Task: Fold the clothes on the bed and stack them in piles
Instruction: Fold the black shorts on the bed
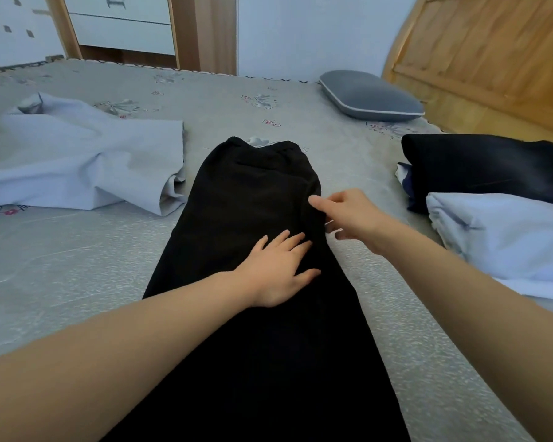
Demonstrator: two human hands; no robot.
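Observation:
Black trousers lie lengthwise down the middle of the bed, legs folded together, waistband at the far end. My left hand rests flat on them with fingers spread. My right hand is at the trousers' right edge, its index finger touching the fabric and the other fingers loosely curled beside it; I cannot tell whether it pinches the cloth. A light grey-blue garment lies unfolded at the left. At the right are a folded dark garment and a folded pale blue one.
The bed has a grey patterned cover. A grey pillow lies at the far right by the wooden headboard. White drawers and a wall stand beyond the far edge.

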